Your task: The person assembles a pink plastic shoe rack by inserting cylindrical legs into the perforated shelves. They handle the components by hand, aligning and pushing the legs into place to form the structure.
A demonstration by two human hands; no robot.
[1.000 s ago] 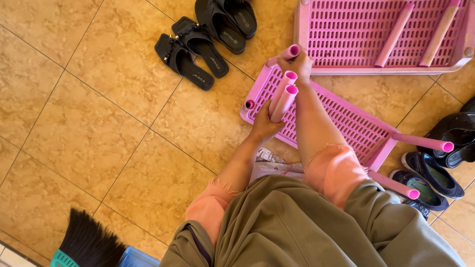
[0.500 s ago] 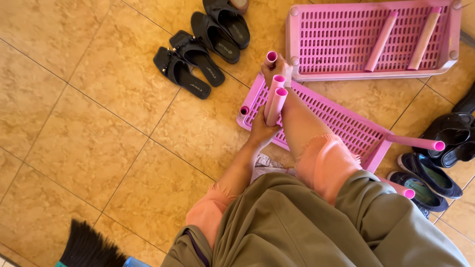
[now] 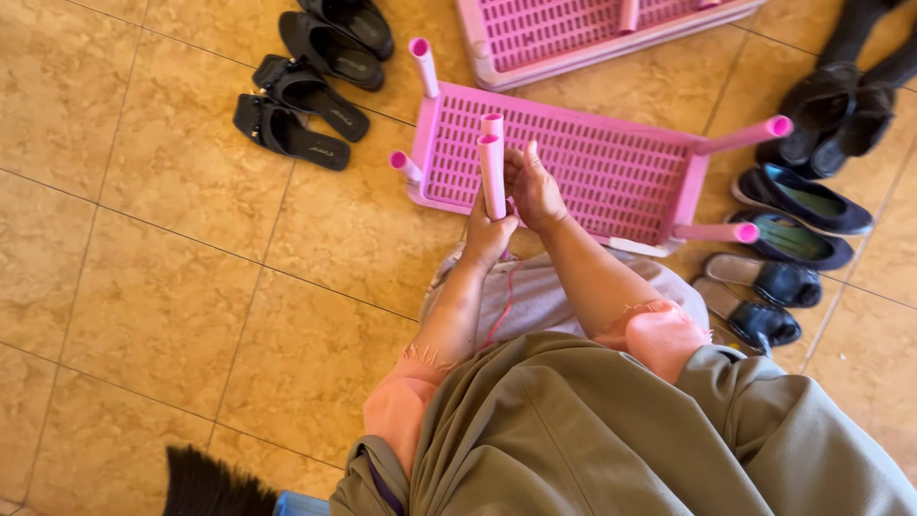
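My left hand (image 3: 485, 235) is shut around two loose pink plastic tubes (image 3: 492, 164), held upright. My right hand (image 3: 535, 187) is right beside them, fingers apart, its fingertips at the tubes; it grips nothing. Beneath both hands a pink perforated shelf panel (image 3: 592, 167) lies flat on the tiled floor. A pink tube stands in each of its corners: far left (image 3: 421, 63), near left (image 3: 404, 165), far right (image 3: 755, 134), near right (image 3: 714, 232). A second pink shelf panel (image 3: 564, 33) lies beyond it at the top edge.
Black sandals (image 3: 304, 96) lie in a row at the upper left. Dark shoes (image 3: 800, 203) are lined up along the right, next to the shelf's right tubes. A black broom head (image 3: 205, 487) shows at the bottom left. My olive skirt fills the lower frame.
My right hand has let go of the tube at the shelf's far left corner, which now stands alone, and has drawn back to the two tubes in my left hand. The view has shifted.
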